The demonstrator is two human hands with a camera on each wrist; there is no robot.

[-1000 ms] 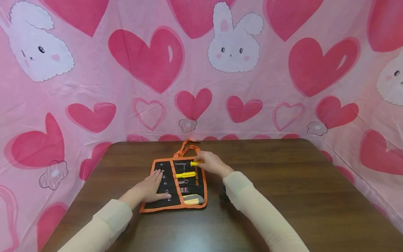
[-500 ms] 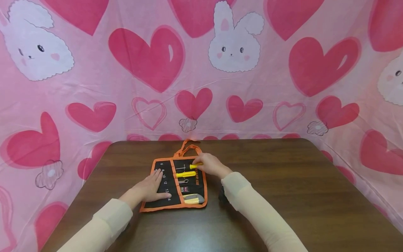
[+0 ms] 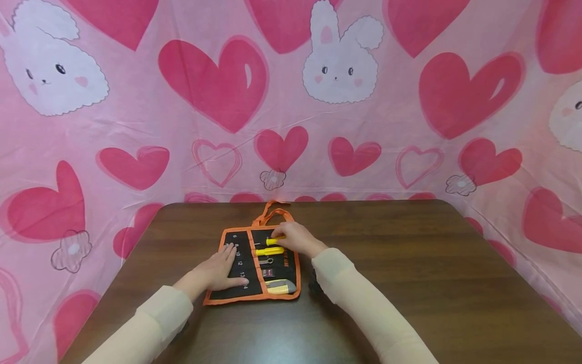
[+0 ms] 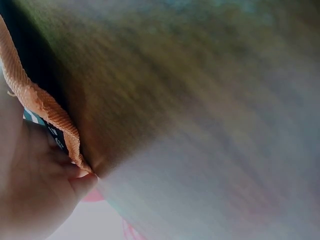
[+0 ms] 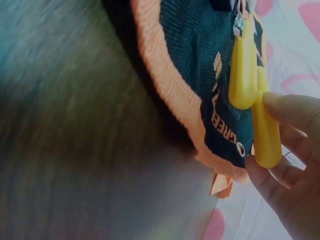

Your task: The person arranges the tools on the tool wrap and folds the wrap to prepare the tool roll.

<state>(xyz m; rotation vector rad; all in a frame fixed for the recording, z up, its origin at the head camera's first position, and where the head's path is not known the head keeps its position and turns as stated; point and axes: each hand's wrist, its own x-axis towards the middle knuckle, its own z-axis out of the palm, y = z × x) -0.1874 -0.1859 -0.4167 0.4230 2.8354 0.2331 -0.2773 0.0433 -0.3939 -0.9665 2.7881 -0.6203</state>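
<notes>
A black tool pouch [image 3: 234,295] with orange edging lies spread on the table, numbers printed on its left panel. My left hand [image 3: 215,273] rests on that panel, fingers extended and thumb spread. With its thumb and fingers, my right hand [image 3: 295,238] holds the yellow handle of a screwdriver [image 3: 274,241] at the pouch's upper right, its thin shaft pointing left toward the slots. Just below sits a second yellow handle [image 3: 270,251], tucked in the pouch. In the right wrist view the held screwdriver [image 5: 267,137] overlaps that other handle [image 5: 243,75].
Lower in the pouch are a small wrench [image 3: 267,261], a small dark packet [image 3: 269,273] and a yellow utility knife [image 3: 281,288]. Orange ties [image 3: 273,212] trail off the pouch's far edge. Beneath is a brown wooden table [image 3: 400,263], with a pink heart-print cloth [image 3: 291,106] behind it.
My right hand has moved left and slightly down with the screwdriver, and its shaft has slid further into the pouch. The left hand stays in place.
</notes>
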